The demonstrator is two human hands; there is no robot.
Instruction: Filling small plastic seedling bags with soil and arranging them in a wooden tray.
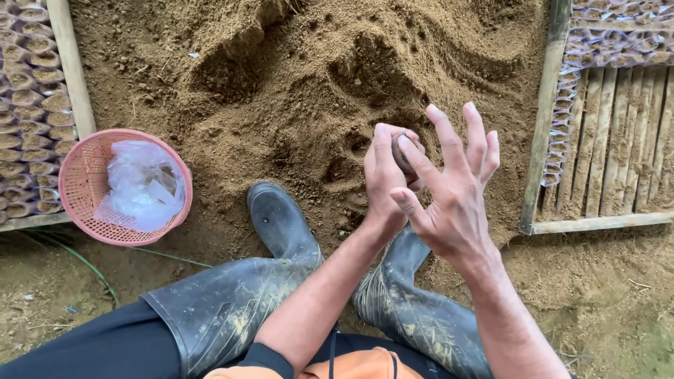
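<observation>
My left hand is closed around a small soil-filled bag, held upright above the soil heap. My right hand hovers just to its right with fingers spread, the index finger touching the top of the bag. Both hands are above my black rubber boots, which rest on the edge of the soil.
A pink plastic basket holding clear plastic bags stands on the ground at left. Rows of filled seedling bags sit behind a wooden frame at far left. A wooden slatted frame with more bags lies at right.
</observation>
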